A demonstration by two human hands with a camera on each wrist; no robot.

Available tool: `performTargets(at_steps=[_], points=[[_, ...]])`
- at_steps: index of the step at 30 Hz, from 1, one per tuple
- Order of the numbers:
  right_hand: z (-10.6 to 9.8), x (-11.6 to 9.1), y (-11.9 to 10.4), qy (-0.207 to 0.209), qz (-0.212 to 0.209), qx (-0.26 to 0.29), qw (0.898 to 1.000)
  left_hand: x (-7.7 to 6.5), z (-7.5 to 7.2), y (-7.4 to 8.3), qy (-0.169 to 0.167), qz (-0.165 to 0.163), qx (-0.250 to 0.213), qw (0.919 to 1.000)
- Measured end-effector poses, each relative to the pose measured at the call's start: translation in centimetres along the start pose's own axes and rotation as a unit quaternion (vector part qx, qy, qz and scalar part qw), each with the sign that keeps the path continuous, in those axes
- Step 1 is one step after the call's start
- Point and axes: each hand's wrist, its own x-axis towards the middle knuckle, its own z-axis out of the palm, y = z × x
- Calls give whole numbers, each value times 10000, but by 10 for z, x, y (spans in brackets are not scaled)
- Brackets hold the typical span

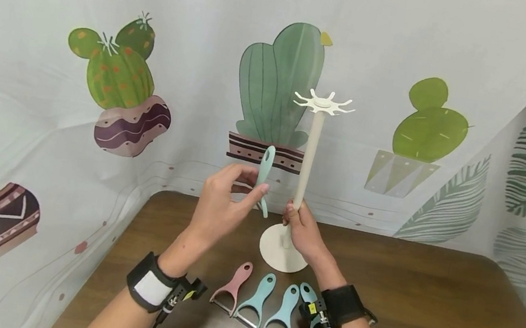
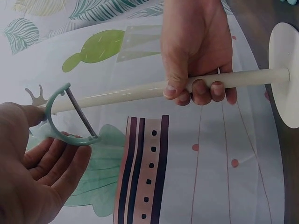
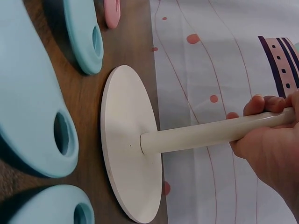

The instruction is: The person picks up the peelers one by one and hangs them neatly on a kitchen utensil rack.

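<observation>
Thumb and fingers of my left hand (image 1: 223,203) pinch a light green peeler (image 1: 266,165) in the air, left of a cream stand. Its handle with the hanging hole points up in the head view; the left wrist view shows its curved head and metal blade (image 2: 81,112). My right hand (image 1: 304,228) grips the lower pole (image 1: 309,159) of the stand, just above its round base (image 1: 276,252). The base is on the table in the right wrist view. On top of the pole sits a ring of prongs (image 1: 322,104), with nothing hanging from it.
In front of the base, a pink peeler (image 1: 239,278) lies beside blue peelers (image 1: 262,290) on the brown wooden table (image 1: 425,299). One more blue peeler (image 1: 308,292) is partly hidden by my right wrist strap. A cactus-print cloth (image 1: 192,92) hangs behind.
</observation>
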Motion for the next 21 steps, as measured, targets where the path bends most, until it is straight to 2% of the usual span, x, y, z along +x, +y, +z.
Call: performTargets(at_steps=[11, 21], points=[[-1, 2, -1, 54, -88, -128, 9999, 16, 0, 1, 100, 82, -141, 9998], [-1, 0, 1, 71, -70, -94, 9999, 30, 7, 6, 273, 269, -140, 9992]])
